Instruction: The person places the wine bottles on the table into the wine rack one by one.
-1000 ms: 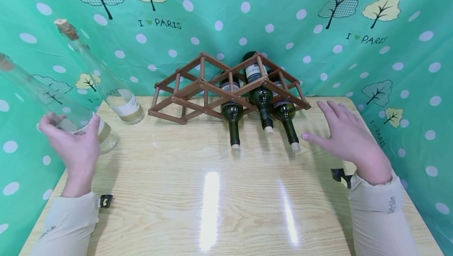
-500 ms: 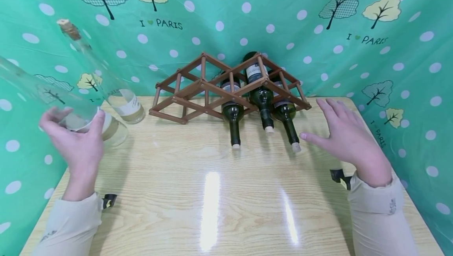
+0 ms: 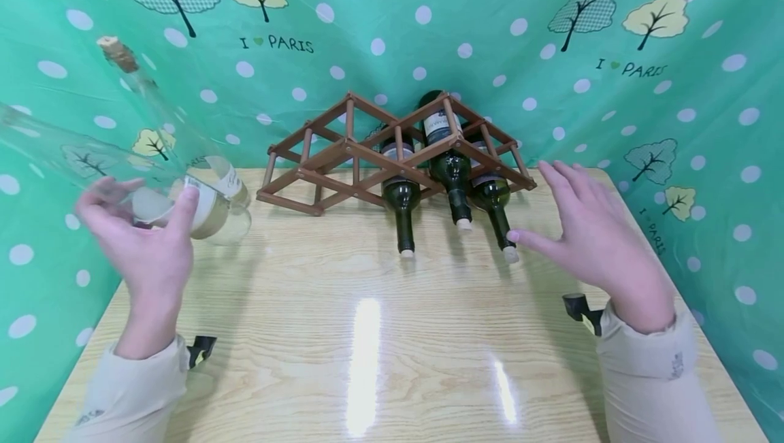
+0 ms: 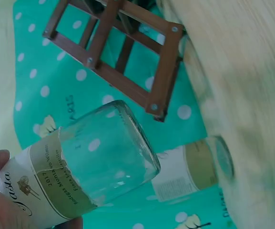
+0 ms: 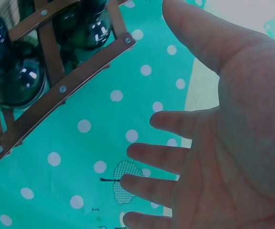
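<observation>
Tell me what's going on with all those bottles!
A person is holding a clear bottle in their left hand, tilted in the air with its bottom toward the wooden rack. Another clear bottle with a cork stands on the table behind it. Three green bottles lie in the rack, their corked ends pointing toward the person. The right hand holds nothing; its fingers are spread near the rack's right end.

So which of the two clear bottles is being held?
The tilted clear bottle, gripped by the left hand. The other clear bottle stands upright on the table, with no hand on it.
</observation>
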A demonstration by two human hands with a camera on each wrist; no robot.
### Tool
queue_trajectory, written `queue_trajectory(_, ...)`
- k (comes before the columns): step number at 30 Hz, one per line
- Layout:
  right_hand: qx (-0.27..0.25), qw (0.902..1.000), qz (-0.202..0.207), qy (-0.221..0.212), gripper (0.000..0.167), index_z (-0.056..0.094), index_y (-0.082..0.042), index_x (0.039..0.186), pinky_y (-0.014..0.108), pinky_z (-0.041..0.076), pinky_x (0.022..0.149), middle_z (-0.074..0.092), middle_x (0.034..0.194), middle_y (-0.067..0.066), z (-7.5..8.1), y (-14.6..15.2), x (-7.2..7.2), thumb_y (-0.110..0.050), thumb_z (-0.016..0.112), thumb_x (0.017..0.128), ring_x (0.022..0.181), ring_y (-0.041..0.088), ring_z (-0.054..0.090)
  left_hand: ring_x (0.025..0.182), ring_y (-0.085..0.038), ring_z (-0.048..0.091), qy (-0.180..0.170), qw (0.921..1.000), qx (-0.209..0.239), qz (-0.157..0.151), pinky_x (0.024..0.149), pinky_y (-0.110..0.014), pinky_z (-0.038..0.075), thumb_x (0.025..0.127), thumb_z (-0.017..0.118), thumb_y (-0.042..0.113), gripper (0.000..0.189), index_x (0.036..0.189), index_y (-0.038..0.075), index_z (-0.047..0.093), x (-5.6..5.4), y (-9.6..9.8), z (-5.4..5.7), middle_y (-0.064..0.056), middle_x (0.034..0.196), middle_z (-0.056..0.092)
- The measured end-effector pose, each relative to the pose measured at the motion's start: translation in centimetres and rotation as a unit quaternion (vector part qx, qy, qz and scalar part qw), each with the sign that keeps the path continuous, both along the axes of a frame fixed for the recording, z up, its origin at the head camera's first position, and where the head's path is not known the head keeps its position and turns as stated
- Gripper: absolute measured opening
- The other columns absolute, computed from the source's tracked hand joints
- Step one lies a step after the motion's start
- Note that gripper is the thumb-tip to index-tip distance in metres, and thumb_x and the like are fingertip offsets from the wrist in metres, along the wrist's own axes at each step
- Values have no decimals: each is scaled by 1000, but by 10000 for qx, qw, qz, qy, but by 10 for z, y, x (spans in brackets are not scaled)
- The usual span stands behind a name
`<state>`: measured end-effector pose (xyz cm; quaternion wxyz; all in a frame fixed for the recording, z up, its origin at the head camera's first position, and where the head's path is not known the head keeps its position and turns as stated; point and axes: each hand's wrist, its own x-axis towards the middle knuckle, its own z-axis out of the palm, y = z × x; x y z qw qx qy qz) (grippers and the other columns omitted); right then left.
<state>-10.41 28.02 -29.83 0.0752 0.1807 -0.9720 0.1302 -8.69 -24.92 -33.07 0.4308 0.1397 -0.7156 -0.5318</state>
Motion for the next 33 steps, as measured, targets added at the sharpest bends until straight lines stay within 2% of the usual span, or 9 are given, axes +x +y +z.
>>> queue_trajectory(6,-225,9997,125,26,114,17,-9,171,72,12,123,23,171,26,4,-13,5,-61,80,90,156,52,18,82,-11,49,238,9994,100,-214,67,-20,36,86,88,13,67,137,12,44,1,9,2,-3,128,58)
queue_trajectory(9,-254,9995,193,74,115,17,-10,171,70,8,125,22,172,24,5,-19,6,-60,81,89,158,50,15,84,-14,51,558,9965,406,-462,65,-19,35,83,88,7,69,137,9,45,3,19,6,-8,127,59)
queue_trajectory(11,-258,9992,255,138,116,17,-11,171,68,8,126,22,173,22,6,-24,6,-60,82,88,159,48,14,83,-16,52,866,9917,671,-681,63,-19,33,80,89,3,70,135,6,45,4,27,9,-11,125,59)
queue_trajectory(14,-266,9987,357,249,116,19,-10,170,67,9,126,24,172,20,7,-31,7,-60,83,88,159,47,16,84,-20,54,1349,9774,1199,-1099,61,-18,34,76,88,-3,70,131,2,45,5,38,13,-15,122,57)
queue_trajectory(17,-270,9980,433,378,115,22,-11,170,68,13,125,28,171,20,7,-38,8,-59,84,87,158,47,18,87,-22,56,1614,9674,1393,-1368,60,-19,39,76,88,-6,70,131,1,45,4,46,15,-17,122,56)
queue_trajectory(18,-278,9978,452,399,114,22,-11,170,69,13,125,29,171,20,7,-41,9,-59,84,86,158,47,19,90,-23,58,1647,9641,1503,-1444,61,-19,41,76,88,-7,70,131,1,45,4,48,15,-17,122,55)
queue_trajectory(23,-332,9969,576,417,115,21,-13,171,68,14,125,29,171,17,8,-52,10,-60,83,86,159,44,18,100,-28,60,1614,9578,1693,-1670,66,-22,46,77,88,-6,71,132,3,44,4,55,15,-17,127,54)
queue_trajectory(28,-321,9959,726,434,113,20,-15,171,65,13,127,27,172,15,8,-62,11,-59,83,87,160,41,15,98,-29,60,1679,9533,1663,-1881,65,-22,48,78,89,-4,71,132,2,43,4,64,15,-20,129,54)
queue_trajectory(33,-321,9932,930,620,113,22,-13,170,63,12,128,26,173,14,6,-71,11,-57,84,87,160,41,17,99,-30,63,1626,9522,1564,-2060,65,-21,53,81,87,-2,68,133,3,44,6,76,15,-20,129,57)
